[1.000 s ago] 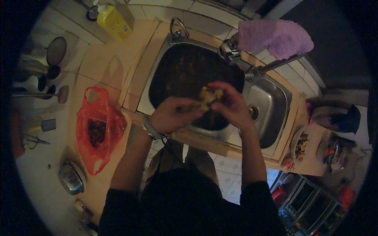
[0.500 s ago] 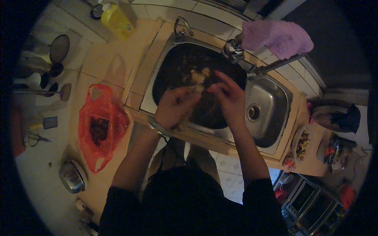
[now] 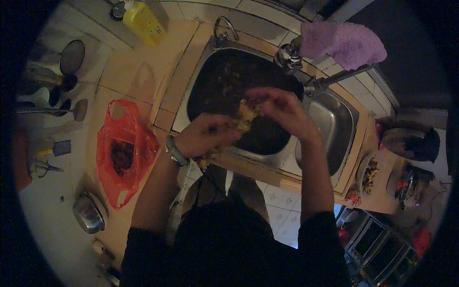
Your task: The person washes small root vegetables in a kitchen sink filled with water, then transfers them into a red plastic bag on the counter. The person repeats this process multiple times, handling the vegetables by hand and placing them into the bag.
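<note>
A yellowish-brown, knobbly lump (image 3: 246,115), its kind unclear in the dim light, is held over the near side of the dark left sink basin (image 3: 210,88). My left hand (image 3: 208,135) grips it from the left, palm turned inward. On the other side, the curved fingers and thumb of my right hand (image 3: 287,112) close on its upper right end. More yellowish material shows below my left wrist at the sink's front edge. Dim brownish pieces lie in the basin, too dark to name.
Left of the sink, a red plastic bag (image 3: 107,153) with dark contents sits on the counter. A metal bowl (image 3: 89,214), a yellow bottle (image 3: 146,24), the tap (image 3: 224,31), a pink towel (image 3: 344,43), the steel right basin (image 3: 330,115) and a dish of food pieces (image 3: 369,174) surround the work.
Both hands have drawn nearer to me with the lump, away from the basin's middle. My right hand has shifted right and its fingers have come onto the lump.
</note>
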`<state>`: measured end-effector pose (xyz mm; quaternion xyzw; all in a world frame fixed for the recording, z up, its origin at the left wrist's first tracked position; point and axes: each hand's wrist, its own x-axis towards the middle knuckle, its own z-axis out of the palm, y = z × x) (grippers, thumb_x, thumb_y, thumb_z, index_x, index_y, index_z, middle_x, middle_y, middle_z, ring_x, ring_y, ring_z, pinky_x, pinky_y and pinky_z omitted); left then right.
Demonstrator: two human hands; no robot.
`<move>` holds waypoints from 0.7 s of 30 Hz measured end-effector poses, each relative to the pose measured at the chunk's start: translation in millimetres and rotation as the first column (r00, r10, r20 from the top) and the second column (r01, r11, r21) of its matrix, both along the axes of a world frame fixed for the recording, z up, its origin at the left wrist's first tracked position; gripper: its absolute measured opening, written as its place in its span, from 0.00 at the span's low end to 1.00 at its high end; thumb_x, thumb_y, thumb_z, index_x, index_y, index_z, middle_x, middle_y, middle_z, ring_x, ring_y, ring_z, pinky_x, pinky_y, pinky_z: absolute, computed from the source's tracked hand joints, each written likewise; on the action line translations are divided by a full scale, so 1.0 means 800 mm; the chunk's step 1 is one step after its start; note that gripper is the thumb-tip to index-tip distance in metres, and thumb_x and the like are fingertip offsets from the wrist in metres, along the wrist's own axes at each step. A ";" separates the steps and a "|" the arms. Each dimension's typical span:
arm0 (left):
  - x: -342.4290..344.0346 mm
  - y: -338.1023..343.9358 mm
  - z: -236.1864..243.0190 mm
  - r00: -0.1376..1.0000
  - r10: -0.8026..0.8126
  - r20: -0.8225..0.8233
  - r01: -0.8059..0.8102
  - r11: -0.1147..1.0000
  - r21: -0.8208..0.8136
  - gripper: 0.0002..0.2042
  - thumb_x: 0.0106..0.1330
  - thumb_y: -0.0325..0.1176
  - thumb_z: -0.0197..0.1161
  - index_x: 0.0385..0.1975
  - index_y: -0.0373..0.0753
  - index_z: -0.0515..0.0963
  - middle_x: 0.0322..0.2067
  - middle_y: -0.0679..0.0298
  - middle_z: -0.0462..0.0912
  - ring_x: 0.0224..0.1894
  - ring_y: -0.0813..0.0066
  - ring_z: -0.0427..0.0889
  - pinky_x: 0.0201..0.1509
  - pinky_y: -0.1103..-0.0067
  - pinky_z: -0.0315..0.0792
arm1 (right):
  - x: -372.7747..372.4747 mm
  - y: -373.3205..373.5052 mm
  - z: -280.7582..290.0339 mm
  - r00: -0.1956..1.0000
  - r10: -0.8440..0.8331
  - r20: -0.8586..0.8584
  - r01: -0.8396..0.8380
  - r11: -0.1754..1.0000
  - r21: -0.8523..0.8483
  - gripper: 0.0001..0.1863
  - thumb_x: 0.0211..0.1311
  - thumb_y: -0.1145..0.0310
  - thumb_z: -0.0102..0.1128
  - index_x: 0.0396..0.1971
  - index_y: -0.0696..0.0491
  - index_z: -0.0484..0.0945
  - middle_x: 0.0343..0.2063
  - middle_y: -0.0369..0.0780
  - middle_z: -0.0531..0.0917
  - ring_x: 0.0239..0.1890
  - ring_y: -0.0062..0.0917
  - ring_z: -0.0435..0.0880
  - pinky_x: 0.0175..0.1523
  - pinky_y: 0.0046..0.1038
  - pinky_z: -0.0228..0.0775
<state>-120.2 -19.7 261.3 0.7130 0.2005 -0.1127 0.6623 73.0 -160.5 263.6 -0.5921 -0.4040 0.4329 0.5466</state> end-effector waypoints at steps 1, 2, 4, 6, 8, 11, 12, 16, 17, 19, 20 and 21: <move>0.001 0.001 0.004 1.000 -0.013 0.021 0.013 1.000 0.004 0.14 0.58 0.43 0.62 0.34 0.39 0.79 0.18 0.71 0.76 0.19 0.86 0.72 0.23 0.84 0.68 | 0.005 0.001 0.011 0.985 0.115 0.126 -0.107 0.992 -0.069 0.15 0.58 0.64 0.58 0.44 0.51 0.77 0.38 0.42 0.81 0.43 0.24 0.77 0.49 0.27 0.67; 0.001 0.002 0.008 0.999 -0.026 0.042 0.026 1.000 0.008 0.14 0.58 0.44 0.62 0.34 0.39 0.79 0.18 0.71 0.75 0.19 0.85 0.72 0.23 0.84 0.68 | 0.007 0.003 0.021 0.943 0.233 0.238 -0.220 0.972 -0.082 0.13 0.58 0.64 0.57 0.42 0.51 0.78 0.37 0.41 0.82 0.42 0.24 0.78 0.47 0.26 0.68; 0.002 0.005 0.016 0.998 -0.068 -0.020 0.068 0.998 -0.007 0.14 0.58 0.44 0.62 0.35 0.39 0.79 0.20 0.70 0.76 0.21 0.86 0.73 0.25 0.84 0.69 | 0.005 0.009 0.035 0.901 0.262 0.347 -0.219 0.963 -0.159 0.11 0.58 0.64 0.57 0.37 0.53 0.79 0.32 0.40 0.82 0.37 0.25 0.79 0.43 0.27 0.69; 0.004 0.010 0.023 0.978 -0.121 -0.171 0.115 0.992 -0.046 0.12 0.59 0.42 0.62 0.35 0.40 0.79 0.24 0.71 0.79 0.27 0.87 0.74 0.29 0.84 0.71 | -0.001 0.014 0.043 0.816 0.288 0.500 -0.211 0.955 -0.206 0.10 0.57 0.65 0.56 0.33 0.55 0.80 0.30 0.41 0.82 0.35 0.30 0.80 0.41 0.30 0.70; 0.007 0.014 0.026 0.968 -0.219 -0.125 0.233 0.966 0.110 0.13 0.59 0.43 0.62 0.34 0.40 0.79 0.23 0.71 0.78 0.25 0.87 0.74 0.28 0.84 0.71 | -0.008 0.015 0.046 0.664 0.328 0.672 -0.155 0.940 -0.305 0.09 0.56 0.66 0.54 0.29 0.56 0.80 0.30 0.43 0.81 0.34 0.36 0.80 0.42 0.34 0.70; 0.005 0.018 0.030 0.957 -0.260 -0.128 0.278 0.949 0.151 0.13 0.59 0.44 0.61 0.33 0.39 0.79 0.22 0.71 0.77 0.23 0.85 0.73 0.27 0.83 0.71 | -0.016 0.014 0.042 0.531 0.292 0.795 -0.222 0.954 -0.202 0.10 0.57 0.65 0.53 0.27 0.56 0.78 0.28 0.44 0.80 0.35 0.41 0.77 0.43 0.39 0.68; 0.003 0.018 0.031 0.956 -0.257 -0.140 0.275 0.953 0.130 0.14 0.59 0.44 0.61 0.33 0.39 0.79 0.22 0.71 0.77 0.22 0.85 0.73 0.27 0.83 0.70 | -0.018 0.013 0.039 0.526 0.262 0.809 -0.210 0.962 -0.176 0.10 0.57 0.65 0.53 0.27 0.56 0.77 0.28 0.44 0.80 0.36 0.41 0.77 0.43 0.39 0.68; -0.005 0.011 0.030 0.990 -0.134 -0.051 0.134 0.991 0.007 0.14 0.58 0.43 0.62 0.31 0.38 0.78 0.20 0.69 0.76 0.22 0.84 0.72 0.27 0.82 0.68 | -0.027 0.010 0.014 0.705 0.035 0.708 -0.033 0.999 -0.017 0.11 0.60 0.63 0.51 0.30 0.56 0.76 0.28 0.43 0.80 0.35 0.37 0.78 0.43 0.34 0.69; -0.005 0.006 0.028 0.994 -0.108 -0.022 0.108 0.994 0.017 0.14 0.58 0.43 0.62 0.31 0.38 0.78 0.19 0.66 0.76 0.22 0.83 0.73 0.27 0.81 0.68 | -0.030 0.010 0.006 0.777 -0.045 0.628 0.053 0.999 0.006 0.12 0.61 0.62 0.50 0.31 0.55 0.76 0.28 0.42 0.79 0.34 0.35 0.78 0.42 0.32 0.69; -0.008 0.000 0.025 0.995 -0.085 0.047 0.080 0.991 0.104 0.14 0.58 0.43 0.62 0.31 0.38 0.79 0.18 0.65 0.75 0.22 0.82 0.73 0.27 0.81 0.68 | -0.035 0.013 -0.010 0.926 -0.173 0.335 0.198 0.979 -0.042 0.12 0.63 0.63 0.50 0.27 0.56 0.73 0.24 0.37 0.76 0.30 0.24 0.72 0.38 0.25 0.65; -0.009 -0.001 0.024 0.992 -0.090 0.088 0.073 0.981 0.182 0.13 0.58 0.43 0.62 0.32 0.38 0.79 0.18 0.65 0.75 0.22 0.83 0.72 0.27 0.82 0.69 | -0.036 0.015 -0.015 0.959 -0.220 0.177 0.242 0.963 -0.119 0.13 0.63 0.63 0.49 0.25 0.56 0.72 0.22 0.34 0.74 0.28 0.18 0.70 0.36 0.21 0.62; -0.010 -0.002 0.023 0.987 -0.098 0.127 0.062 0.964 0.258 0.13 0.58 0.43 0.62 0.32 0.39 0.79 0.18 0.66 0.75 0.23 0.84 0.72 0.27 0.82 0.69 | -0.035 0.016 -0.019 0.965 -0.224 0.137 0.237 0.967 -0.090 0.13 0.64 0.62 0.49 0.27 0.56 0.73 0.23 0.33 0.75 0.29 0.17 0.70 0.36 0.20 0.63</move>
